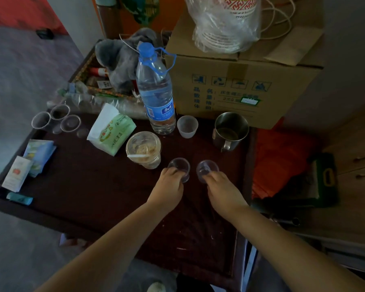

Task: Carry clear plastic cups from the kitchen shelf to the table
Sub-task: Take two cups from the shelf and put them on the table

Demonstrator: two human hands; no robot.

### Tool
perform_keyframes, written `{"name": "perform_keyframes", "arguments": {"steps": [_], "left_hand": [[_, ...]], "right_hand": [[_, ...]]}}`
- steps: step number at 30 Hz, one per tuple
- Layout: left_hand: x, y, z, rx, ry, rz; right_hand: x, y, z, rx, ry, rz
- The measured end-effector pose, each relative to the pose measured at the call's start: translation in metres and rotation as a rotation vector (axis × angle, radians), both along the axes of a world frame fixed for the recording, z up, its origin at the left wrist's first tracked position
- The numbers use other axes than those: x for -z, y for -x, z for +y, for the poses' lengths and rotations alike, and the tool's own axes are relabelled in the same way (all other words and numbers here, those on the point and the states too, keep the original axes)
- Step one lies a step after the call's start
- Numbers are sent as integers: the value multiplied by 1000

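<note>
each hand grips a small clear plastic cup, mouth up, long axis near upright and tipped slightly away from the person. the left hand [170, 184] closes its fingers on the left cup [179, 167]; the right hand [219, 187] does the same on the right cup [207, 169]. the two cups sit close together, not touching, low over the dark wooden table [105, 199]; whether they rest on it i cannot tell. both forearms reach forward, palms down. just beyond the left hand stands a lidded drink cup [144, 149], further off a water bottle [155, 91], and beyond the right hand a metal mug [230, 129] and a cardboard box [240, 81]. far left of the hands, three more clear cups [56, 119] cluster.
</note>
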State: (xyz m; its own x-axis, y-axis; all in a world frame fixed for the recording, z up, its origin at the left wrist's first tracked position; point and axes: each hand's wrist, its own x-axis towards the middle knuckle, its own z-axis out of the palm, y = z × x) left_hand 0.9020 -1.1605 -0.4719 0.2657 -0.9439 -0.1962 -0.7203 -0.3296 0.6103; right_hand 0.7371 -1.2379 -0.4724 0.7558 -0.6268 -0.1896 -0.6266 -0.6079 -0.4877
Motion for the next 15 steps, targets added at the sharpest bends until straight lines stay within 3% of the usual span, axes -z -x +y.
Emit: {"name": "perform_keyframes", "arguments": {"steps": [15], "left_hand": [[-15,2,22,110,97,-3]], "right_hand": [[-28,7,22,91,123,37]]}}
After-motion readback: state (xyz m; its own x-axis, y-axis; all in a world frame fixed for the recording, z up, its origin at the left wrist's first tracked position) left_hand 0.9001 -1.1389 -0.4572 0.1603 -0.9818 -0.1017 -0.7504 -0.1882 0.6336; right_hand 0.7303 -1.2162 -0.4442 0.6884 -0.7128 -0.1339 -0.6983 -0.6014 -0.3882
